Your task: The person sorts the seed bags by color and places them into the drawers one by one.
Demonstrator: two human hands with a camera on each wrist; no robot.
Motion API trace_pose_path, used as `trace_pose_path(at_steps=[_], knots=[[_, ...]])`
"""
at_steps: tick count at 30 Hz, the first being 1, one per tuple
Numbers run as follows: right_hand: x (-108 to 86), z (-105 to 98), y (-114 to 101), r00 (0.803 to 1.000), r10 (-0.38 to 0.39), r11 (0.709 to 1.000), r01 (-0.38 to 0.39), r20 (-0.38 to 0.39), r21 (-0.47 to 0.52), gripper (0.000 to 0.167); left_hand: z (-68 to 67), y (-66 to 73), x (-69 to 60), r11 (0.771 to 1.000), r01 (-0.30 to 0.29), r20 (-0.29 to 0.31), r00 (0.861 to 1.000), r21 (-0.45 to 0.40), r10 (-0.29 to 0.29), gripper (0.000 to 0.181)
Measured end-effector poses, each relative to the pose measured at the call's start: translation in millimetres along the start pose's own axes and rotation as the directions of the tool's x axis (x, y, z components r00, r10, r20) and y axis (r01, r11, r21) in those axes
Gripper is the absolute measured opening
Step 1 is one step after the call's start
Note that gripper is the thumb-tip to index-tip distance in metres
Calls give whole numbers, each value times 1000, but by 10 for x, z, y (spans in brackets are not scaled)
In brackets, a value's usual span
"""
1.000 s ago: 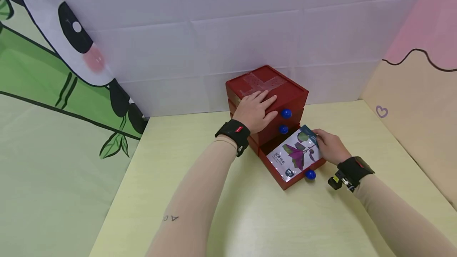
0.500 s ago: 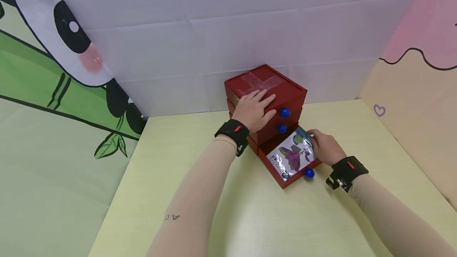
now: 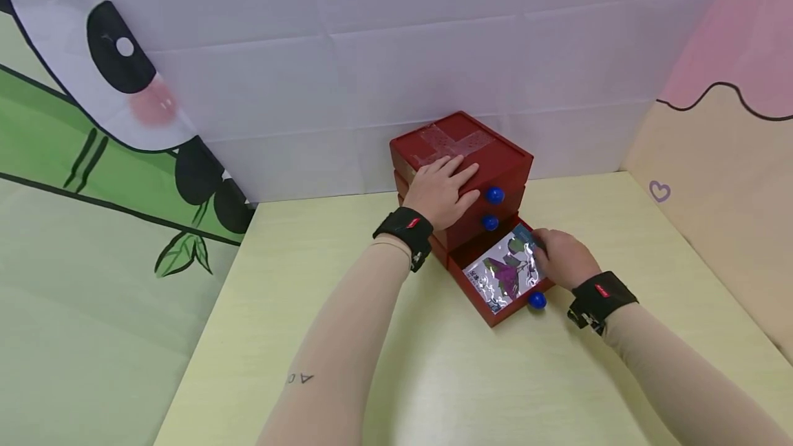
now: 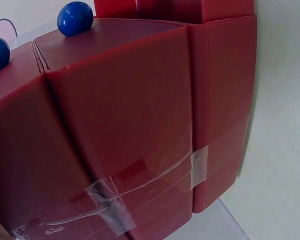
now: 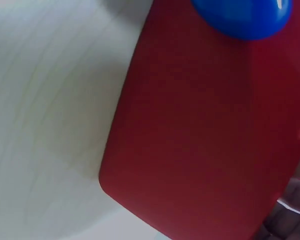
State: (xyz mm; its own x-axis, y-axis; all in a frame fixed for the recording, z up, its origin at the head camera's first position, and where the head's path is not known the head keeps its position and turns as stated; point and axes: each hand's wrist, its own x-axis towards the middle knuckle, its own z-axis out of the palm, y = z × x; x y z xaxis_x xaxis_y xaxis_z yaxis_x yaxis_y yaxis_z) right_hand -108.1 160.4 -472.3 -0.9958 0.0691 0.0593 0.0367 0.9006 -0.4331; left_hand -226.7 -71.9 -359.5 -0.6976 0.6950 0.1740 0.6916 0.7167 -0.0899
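Observation:
A red drawer cabinet (image 3: 442, 138) stands against the back wall, with clear tape across its top and side. Its bottom drawer (image 3: 513, 310) is pulled out, and a shiny flat foil packet (image 3: 503, 272) with a purple flower print lies in it. My left hand (image 3: 436, 191) rests on the cabinet's top and near edge with spread fingers. At the drawer's right side, my right hand (image 3: 566, 258) grips the packet's edge. Only some right fingers (image 5: 290, 212) show beside the drawer in the right wrist view. The fingertips on the packet are partly hidden.
Blue knobs (image 3: 495, 195) mark the two upper drawers, which are pushed in. Another blue knob (image 3: 537, 300) sits on the pulled-out drawer's front. A pale yellow table (image 3: 322, 281) lies around the cabinet. Printed cloth walls (image 3: 372, 74) enclose the back and sides.
My right hand has moved slightly left and inward over the drawer, and the packet has shifted left and lower into it, its surface more crinkled. The left hand stays on the cabinet.

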Motion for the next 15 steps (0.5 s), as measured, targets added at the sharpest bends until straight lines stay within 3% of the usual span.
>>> trace_pose_path(at_steps=[15], knots=[[-69,23,-62,993,-91,979,76,-71,-188,39,-15,14,-16,1000,9,0,1000,-15,-9,59]])
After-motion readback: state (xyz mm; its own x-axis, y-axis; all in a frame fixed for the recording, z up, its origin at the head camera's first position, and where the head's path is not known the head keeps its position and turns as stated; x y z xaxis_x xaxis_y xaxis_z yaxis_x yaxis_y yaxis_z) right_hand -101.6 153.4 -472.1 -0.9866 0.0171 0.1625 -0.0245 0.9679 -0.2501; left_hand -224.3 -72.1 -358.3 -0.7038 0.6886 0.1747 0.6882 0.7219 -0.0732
